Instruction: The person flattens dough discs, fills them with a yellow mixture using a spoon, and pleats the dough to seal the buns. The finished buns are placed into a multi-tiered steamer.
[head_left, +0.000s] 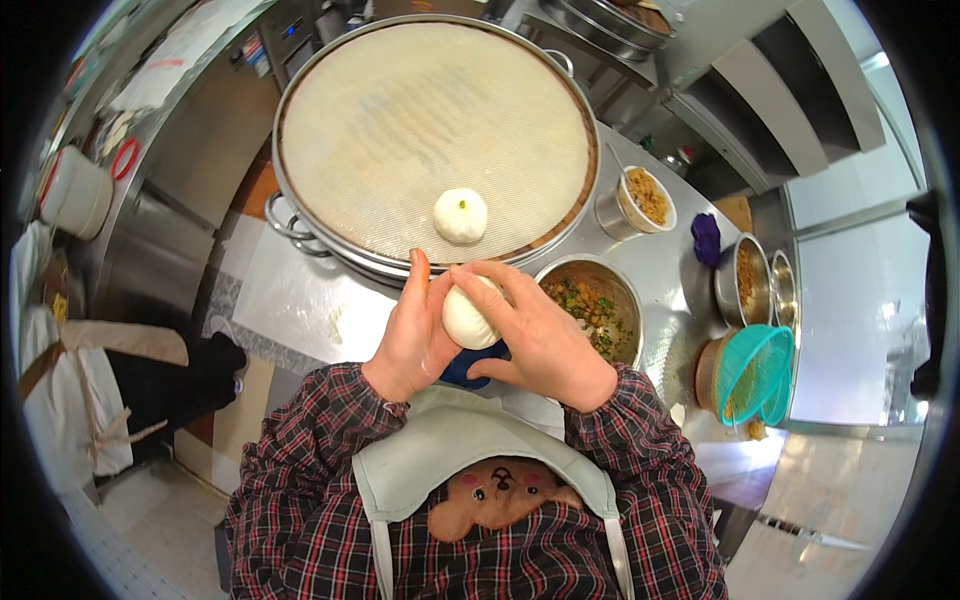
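Between my two hands is a smooth white dough bun (468, 321), tilted on its side. My left hand (411, 330) supports it from the left with the thumb raised. From the right, the curved fingers of my right hand (544, 337) rest over its top, partly hiding it. Just beyond my fingertips, a second filled bun (460, 217) with a green speck at its top sits near the front rim of a large round steamer tray (420, 82) lined with mesh cloth. Close by my right hand stands a metal bowl (592, 311) of chopped filling with green bits.
A tub (646, 196) of brown filling stands right of the steamer. Farther right are a purple cloth-like item (705, 240), metal bowls (739, 281) and a turquoise strainer (754, 375). The steamer's handle (289, 225) juts out left. A person in an apron (75, 405) stands at far left.
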